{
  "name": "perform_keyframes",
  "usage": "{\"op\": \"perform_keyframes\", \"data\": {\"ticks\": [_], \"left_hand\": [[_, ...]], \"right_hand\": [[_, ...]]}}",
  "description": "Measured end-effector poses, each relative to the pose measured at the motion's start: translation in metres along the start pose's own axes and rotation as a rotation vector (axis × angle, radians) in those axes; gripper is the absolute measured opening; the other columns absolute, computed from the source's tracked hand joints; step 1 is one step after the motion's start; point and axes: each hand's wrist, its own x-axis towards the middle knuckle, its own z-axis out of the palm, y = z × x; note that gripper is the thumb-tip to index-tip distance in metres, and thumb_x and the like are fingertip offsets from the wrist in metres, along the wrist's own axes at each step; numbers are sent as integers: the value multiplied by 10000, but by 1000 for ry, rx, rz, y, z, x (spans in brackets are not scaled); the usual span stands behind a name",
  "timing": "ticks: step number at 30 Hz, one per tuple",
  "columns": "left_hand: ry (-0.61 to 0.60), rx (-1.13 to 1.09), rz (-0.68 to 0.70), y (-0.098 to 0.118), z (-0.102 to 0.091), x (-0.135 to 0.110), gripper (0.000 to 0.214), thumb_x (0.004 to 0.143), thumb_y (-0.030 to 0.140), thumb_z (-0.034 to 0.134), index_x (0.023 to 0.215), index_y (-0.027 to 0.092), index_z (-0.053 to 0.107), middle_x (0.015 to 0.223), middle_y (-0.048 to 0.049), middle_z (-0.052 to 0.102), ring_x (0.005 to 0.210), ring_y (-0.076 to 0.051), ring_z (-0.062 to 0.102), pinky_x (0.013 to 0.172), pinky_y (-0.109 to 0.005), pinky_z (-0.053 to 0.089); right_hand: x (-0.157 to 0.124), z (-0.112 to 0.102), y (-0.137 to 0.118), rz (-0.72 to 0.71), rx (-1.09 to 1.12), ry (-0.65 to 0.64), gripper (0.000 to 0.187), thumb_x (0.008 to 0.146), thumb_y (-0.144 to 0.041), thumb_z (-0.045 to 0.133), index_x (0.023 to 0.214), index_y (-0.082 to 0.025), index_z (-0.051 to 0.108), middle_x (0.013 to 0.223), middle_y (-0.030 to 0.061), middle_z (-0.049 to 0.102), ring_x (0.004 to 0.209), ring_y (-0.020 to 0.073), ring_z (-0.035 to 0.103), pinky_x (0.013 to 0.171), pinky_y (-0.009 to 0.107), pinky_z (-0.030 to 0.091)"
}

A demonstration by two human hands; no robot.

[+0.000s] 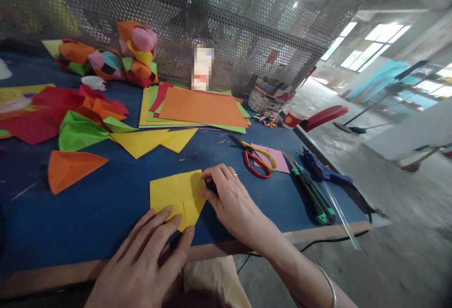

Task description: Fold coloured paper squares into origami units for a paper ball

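Observation:
A folded sheet of yellow paper (172, 188) lies on the blue table near its front edge, with a crease or slit in its lower half. My left hand (143, 254) rests over its lower left part, fingers stretched out and pressing it down. At the upper right corner of the sheet, my right hand (231, 199) pinches the edge between thumb and fingers. Just beyond lie folded yellow pieces (141, 142), and a folded orange paper piece (72, 169) sits to the left.
Behind is a stack of coloured paper (201, 108). To the right lie scissors (259, 159) on a pink paper, green-handled box cutters (310, 192) and a blue glue gun (325, 171). Paper-ball figures (109, 60), a woven basket (271, 93) and a paper cup (294, 117) stand farther back.

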Motion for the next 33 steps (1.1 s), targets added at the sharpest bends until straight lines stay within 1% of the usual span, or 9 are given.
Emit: {"op": "perform_keyframes", "data": {"ticks": [3, 8, 12, 16, 19, 23, 27, 29, 33], "left_hand": [[-13, 8, 1, 0, -3, 0, 521, 938, 110, 384, 1400, 220, 598, 1263, -94, 652, 1354, -289, 538, 1103, -450, 483], [2, 18, -12, -1, -7, -1, 529, 949, 119, 370, 1420, 232, 582, 1297, -87, 668, 1329, -268, 574, 1077, -437, 530], [41, -2, -17, 6, -1, -1, 461, 933, 111, 402, 1308, 209, 651, 1293, -87, 685, 1351, -263, 564, 1118, -437, 500], [158, -33, -172, 17, 2, 4, 446, 945, 78, 336, 1218, 177, 675, 1250, -79, 708, 1359, -247, 564, 1155, -446, 452], [110, 42, -106, 20, -3, 7, 421, 959, 78, 344, 1223, 136, 667, 1255, -69, 718, 1336, -239, 583, 1145, -417, 442], [123, 108, -119, 18, -10, 9, 358, 1049, 258, 394, 1200, 74, 662, 1260, -119, 718, 1291, -215, 612, 1123, -353, 444], [120, 79, -132, 14, -15, 12, 541, 1060, 537, 386, 1238, 104, 657, 1288, -103, 727, 1227, -189, 664, 1044, -293, 517], [122, 53, -129, 12, -17, 14, 559, 1052, 566, 392, 1262, 117, 651, 1269, -79, 744, 1206, -176, 683, 1029, -275, 537], [120, 28, -107, 3, -20, 11, 504, 1075, 494, 380, 1253, 106, 648, 1216, -74, 767, 1212, -171, 688, 1046, -281, 538]], "right_hand": [[-1, 7, 3, -30, -45, 72, 166, 958, -25, 537, 1026, -164, 597, 1016, 86, 669, 948, 257, 621, 937, 449, 517], [-15, 6, -6, -82, -53, 148, 353, 939, 33, 361, 1064, -145, 639, 1059, 121, 675, 951, 268, 595, 872, 436, 528], [-37, 2, -22, -274, 109, 103, 413, 920, 50, 369, 1133, -142, 666, 1086, 88, 710, 963, 224, 618, 881, 370, 552], [-52, 5, -28, -364, 140, 59, 440, 927, 55, 403, 1256, -95, 653, 1207, 95, 720, 1082, 211, 637, 1004, 333, 547], [-57, 9, -26, -398, 79, 103, 437, 930, 54, 414, 1270, -71, 658, 1239, 107, 723, 1140, 213, 643, 1053, 324, 539], [-58, 16, -23, -440, 25, 151, 381, 975, -15, 427, 1267, -70, 667, 1225, 112, 739, 1156, 220, 659, 1056, 334, 559], [-58, 21, -23, -437, 9, 154, 402, 980, -50, 407, 1296, -86, 652, 1200, 128, 750, 1137, 235, 679, 1005, 375, 605], [-58, 22, -23, -422, 24, 147, 430, 972, -44, 397, 1320, -105, 643, 1197, 121, 755, 1133, 233, 686, 991, 371, 613], [-58, 22, -22, -422, 25, 164, 400, 988, -72, 408, 1300, -111, 654, 1191, 115, 764, 1127, 239, 698, 972, 370, 620]]}}
